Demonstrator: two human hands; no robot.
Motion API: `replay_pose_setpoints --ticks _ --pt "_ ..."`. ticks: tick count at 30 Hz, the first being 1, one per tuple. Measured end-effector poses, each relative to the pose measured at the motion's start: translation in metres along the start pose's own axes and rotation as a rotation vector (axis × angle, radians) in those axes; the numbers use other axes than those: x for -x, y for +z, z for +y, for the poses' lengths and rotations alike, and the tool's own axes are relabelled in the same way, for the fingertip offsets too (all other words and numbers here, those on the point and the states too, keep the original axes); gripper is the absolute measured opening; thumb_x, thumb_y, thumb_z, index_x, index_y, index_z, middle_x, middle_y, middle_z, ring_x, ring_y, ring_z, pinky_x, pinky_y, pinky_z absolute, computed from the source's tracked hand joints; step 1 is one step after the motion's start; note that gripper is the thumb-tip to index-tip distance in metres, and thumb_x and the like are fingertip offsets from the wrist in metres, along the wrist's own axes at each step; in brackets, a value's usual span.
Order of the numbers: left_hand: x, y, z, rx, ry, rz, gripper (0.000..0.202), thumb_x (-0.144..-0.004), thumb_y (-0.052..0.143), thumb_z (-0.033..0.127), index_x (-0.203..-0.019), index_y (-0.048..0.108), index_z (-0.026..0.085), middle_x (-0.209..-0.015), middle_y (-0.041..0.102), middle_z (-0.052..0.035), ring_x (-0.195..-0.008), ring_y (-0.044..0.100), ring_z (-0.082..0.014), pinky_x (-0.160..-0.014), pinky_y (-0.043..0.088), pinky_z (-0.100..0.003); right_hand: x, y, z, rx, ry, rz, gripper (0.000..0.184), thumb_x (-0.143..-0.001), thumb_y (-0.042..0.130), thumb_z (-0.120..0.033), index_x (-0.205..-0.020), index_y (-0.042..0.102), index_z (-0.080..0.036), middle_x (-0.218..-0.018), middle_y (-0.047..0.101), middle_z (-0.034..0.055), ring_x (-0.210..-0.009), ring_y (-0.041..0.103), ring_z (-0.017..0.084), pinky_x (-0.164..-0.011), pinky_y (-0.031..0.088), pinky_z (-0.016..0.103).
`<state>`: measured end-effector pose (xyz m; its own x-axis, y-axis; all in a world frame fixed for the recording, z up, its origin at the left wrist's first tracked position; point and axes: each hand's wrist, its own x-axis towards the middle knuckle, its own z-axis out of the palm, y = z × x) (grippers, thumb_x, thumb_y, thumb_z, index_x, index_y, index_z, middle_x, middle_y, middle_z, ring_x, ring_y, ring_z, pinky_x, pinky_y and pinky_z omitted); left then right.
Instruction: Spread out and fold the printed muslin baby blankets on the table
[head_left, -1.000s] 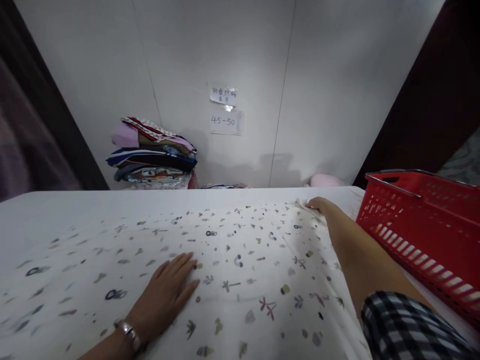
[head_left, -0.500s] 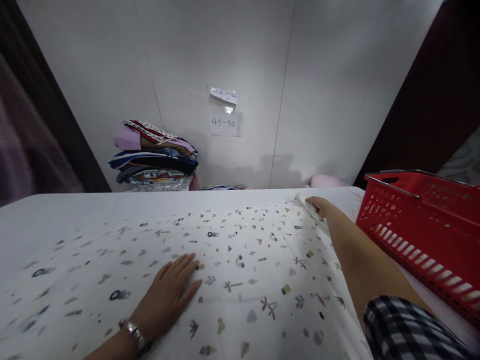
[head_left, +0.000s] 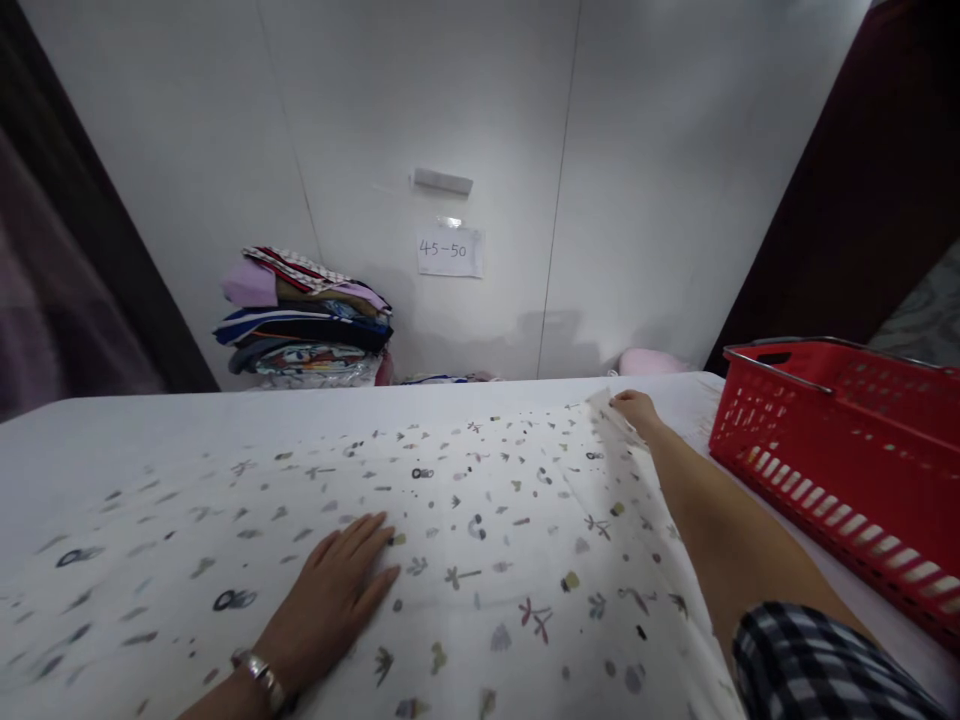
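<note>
A white cloth printed with small palm trees, rainbows and leaves lies spread over the white table. My left hand rests flat on its near middle, fingers stretched out and slightly apart; a silver bracelet circles the wrist. At the far right corner of the cloth, my right hand pinches the edge, which is slightly lifted and folded over there. A checked sleeve covers that forearm near the elbow.
A red plastic basket with a metal handle stands at the right. Behind the table, folded fabrics are stacked at the left. A pink rounded object shows behind the far right edge. A paper sign hangs on the wall.
The view has shifted slightly. My right hand still holds the corner, whose folded edge now lies a little differently. My left hand stays flat in the same place.
</note>
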<state>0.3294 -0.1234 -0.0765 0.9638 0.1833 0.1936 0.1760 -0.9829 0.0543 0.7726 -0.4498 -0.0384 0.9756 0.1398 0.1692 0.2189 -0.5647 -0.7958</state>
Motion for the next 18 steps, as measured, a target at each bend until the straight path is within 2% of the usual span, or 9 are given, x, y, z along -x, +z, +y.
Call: replay_pose_setpoints --ticks 2,5,8,10,14,18 --pt "0.000 0.000 0.000 0.003 -0.005 0.001 0.052 -0.087 0.038 0.052 -0.126 0.054 0.022 -0.138 0.046 -0.0065 -0.128 0.041 -0.0279 -0.104 0.035 -0.052 0.006 0.006 -0.005 0.037 -0.054 -0.023 0.007 -0.076 0.059 -0.020 -0.072 0.060 -0.015 -0.060 0.057 -0.0029 -0.057 0.053 0.011 -0.055 0.040 0.023" --pt "-0.001 0.001 0.000 0.012 -0.001 0.017 0.052 -0.086 0.039 0.053 -0.125 0.055 0.022 -0.138 0.046 -0.0065 -0.127 0.042 -0.0280 -0.104 0.035 -0.051 0.021 0.021 -0.014 0.094 -0.141 -0.154 0.001 -0.065 0.064 -0.017 -0.066 0.064 -0.016 -0.060 0.062 -0.0017 -0.062 0.056 0.013 -0.058 0.041 0.022" --pt "-0.001 0.002 -0.001 0.027 0.012 0.042 0.050 -0.085 0.041 0.053 -0.124 0.056 0.023 -0.137 0.048 -0.0068 -0.126 0.043 -0.0280 -0.103 0.035 -0.051 0.034 0.034 -0.017 0.155 -0.175 -0.257 0.010 -0.061 0.067 -0.017 -0.071 0.069 -0.018 -0.066 0.066 -0.0015 -0.066 0.059 0.015 -0.062 0.044 0.022" --pt "-0.001 0.002 -0.002 0.037 0.016 0.053 0.050 -0.085 0.042 0.052 -0.123 0.056 0.023 -0.136 0.049 -0.0071 -0.126 0.043 -0.0281 -0.103 0.035 -0.051 0.035 0.037 -0.015 0.200 -0.162 -0.233 0.014 -0.068 0.063 -0.021 -0.079 0.071 -0.019 -0.075 0.069 0.0000 -0.073 0.061 0.016 -0.067 0.045 0.023" --pt "0.000 0.001 -0.002 0.039 0.007 0.033 0.050 -0.086 0.041 0.050 -0.124 0.055 0.022 -0.137 0.047 -0.0074 -0.127 0.043 -0.0281 -0.104 0.034 -0.052 0.022 0.026 -0.004 0.333 -0.041 -0.065 0.024 -0.081 0.050 -0.021 -0.094 0.069 -0.014 -0.094 0.068 0.0081 -0.090 0.061 0.020 -0.078 0.045 0.028" --pt "0.001 0.001 -0.001 0.040 0.006 0.026 0.049 -0.086 0.042 0.050 -0.125 0.055 0.023 -0.138 0.046 -0.0070 -0.127 0.042 -0.0285 -0.103 0.034 -0.053 0.008 0.020 0.010 0.493 0.110 -0.054 0.021 -0.086 0.056 -0.028 -0.098 0.064 -0.013 -0.101 0.064 0.0088 -0.095 0.059 0.020 -0.084 0.046 0.038"
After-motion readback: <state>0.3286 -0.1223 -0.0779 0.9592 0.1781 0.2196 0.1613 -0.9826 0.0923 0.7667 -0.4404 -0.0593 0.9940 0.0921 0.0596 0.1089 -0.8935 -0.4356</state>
